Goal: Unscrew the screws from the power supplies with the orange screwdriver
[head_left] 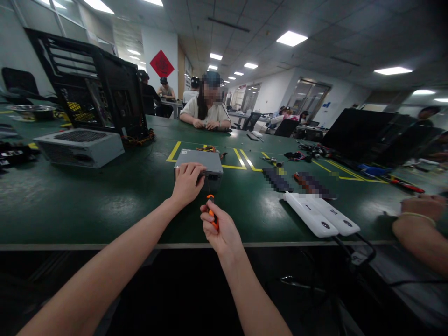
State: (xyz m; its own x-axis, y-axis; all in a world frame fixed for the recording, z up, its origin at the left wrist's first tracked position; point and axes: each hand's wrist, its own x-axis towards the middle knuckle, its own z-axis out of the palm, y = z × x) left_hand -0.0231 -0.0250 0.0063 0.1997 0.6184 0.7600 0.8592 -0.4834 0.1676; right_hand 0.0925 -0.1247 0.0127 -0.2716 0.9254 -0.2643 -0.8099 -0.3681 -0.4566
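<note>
Left hand (187,184) and right hand (222,226): bare. Left forearm (115,256), right forearm (247,284): bare too, tapering to wrists. Black area (175,294) between them, near side: clothing or shadow, can't tell.

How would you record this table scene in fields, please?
Left hand: resting on a gray power supply
Right hand: gripping an orange and black screwdriver
Tool direction: toward the power supply's near side; contact unclear
Left side: second power supply, black computer case
Right side: two white devices with cables
Across the table: a seated person
</note>
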